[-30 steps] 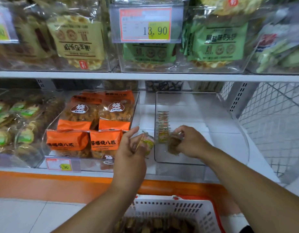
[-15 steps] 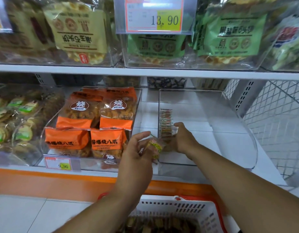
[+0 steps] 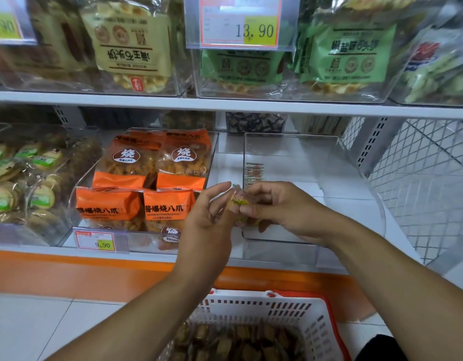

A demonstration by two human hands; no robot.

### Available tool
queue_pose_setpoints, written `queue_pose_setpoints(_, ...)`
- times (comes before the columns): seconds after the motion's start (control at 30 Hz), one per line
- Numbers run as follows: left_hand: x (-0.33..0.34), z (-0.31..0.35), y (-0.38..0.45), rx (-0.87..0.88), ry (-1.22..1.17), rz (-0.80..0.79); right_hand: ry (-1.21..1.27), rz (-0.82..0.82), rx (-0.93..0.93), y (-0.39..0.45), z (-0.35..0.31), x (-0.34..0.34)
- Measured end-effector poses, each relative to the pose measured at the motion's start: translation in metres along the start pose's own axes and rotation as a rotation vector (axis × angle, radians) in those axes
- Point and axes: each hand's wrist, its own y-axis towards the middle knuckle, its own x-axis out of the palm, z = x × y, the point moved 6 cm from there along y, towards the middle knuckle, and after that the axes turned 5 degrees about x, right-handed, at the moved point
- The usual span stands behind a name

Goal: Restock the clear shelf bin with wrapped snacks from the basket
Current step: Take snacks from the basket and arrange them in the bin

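Fingers [image 3: 253, 208] of your right hand [image 3: 285, 209] curl round the wrapped snack [image 3: 239, 200] that your left hand [image 3: 210, 214] pinches from the other side, so both grip the one piece just in front of the clear bin [image 3: 313, 178]. Half a second ago your right hand was inside the bin at the short row of snacks [image 3: 254, 173] along its left wall; it has now come back out to meet the left, which looks like a hand-over, with this piece probably next in line. The bin is mostly bare, so restocking has barely begun. Below, the basket [image 3: 292, 308] on the floor holds plenty more. On the white shelf [image 3: 225, 152], orange packets [image 3: 157, 175] fill the neighbouring bin, and wire mesh [image 3: 428, 178] closes off the right.
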Motion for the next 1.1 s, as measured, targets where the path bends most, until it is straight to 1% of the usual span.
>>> queue_pose_setpoints(0.07,0.001,-0.003,-0.001,-0.014,0.071,-0.006,-0.009,0.075,-0.009,0.000,0.001,-0.011)
queue_pose_setpoints(0.17,0.005,-0.008,-0.004,-0.069,0.260,-0.063,-0.137,0.276,0.040,0.005,0.012,-0.038)
queue_pose_setpoints(0.27,0.013,-0.017,-0.008,-0.155,0.317,-0.141,-0.189,0.333,0.071,0.014,0.026,-0.044)
queue_pose_setpoints(0.37,0.020,-0.021,-0.010,-0.170,0.351,-0.191,-0.168,0.387,0.091,0.025,0.034,-0.049)
queue_pose_setpoints(0.43,0.021,-0.023,-0.009,-0.168,0.352,-0.194,-0.197,0.373,0.175,0.033,0.042,-0.048)
queue_pose_setpoints(0.5,0.020,-0.024,-0.009,-0.158,0.360,-0.187,-0.242,0.349,0.321,0.038,0.056,-0.044)
queue_pose_setpoints(0.53,0.020,-0.024,-0.009,-0.149,0.370,-0.176,-0.302,0.354,0.375,0.039,0.060,-0.043)
queue_pose_setpoints(0.6,0.019,-0.024,-0.008,-0.131,0.375,-0.154,-0.560,0.361,0.435,0.040,0.060,-0.050)
queue_pose_setpoints(0.67,0.019,-0.023,-0.008,-0.118,0.369,-0.145,-0.745,0.289,0.559,0.036,0.064,-0.052)
queue_pose_setpoints(0.7,0.020,-0.024,-0.009,-0.113,0.367,-0.146,-0.781,0.217,0.640,0.032,0.069,-0.050)
queue_pose_setpoints(0.77,0.020,-0.024,-0.009,-0.114,0.368,-0.148,-0.816,0.105,0.737,0.027,0.077,-0.042)
queue_pose_setpoints(0.83,0.019,-0.025,-0.009,-0.117,0.377,-0.145,-0.812,0.057,0.741,0.027,0.082,-0.037)
queue_pose_setpoints(0.93,0.019,-0.025,-0.008,-0.120,0.403,-0.134,-0.733,0.039,0.651,0.030,0.076,-0.034)
queue_pose_setpoints(1.1,0.019,-0.023,-0.008,-0.123,0.407,-0.144,-0.375,0.185,0.492,0.036,0.061,-0.042)
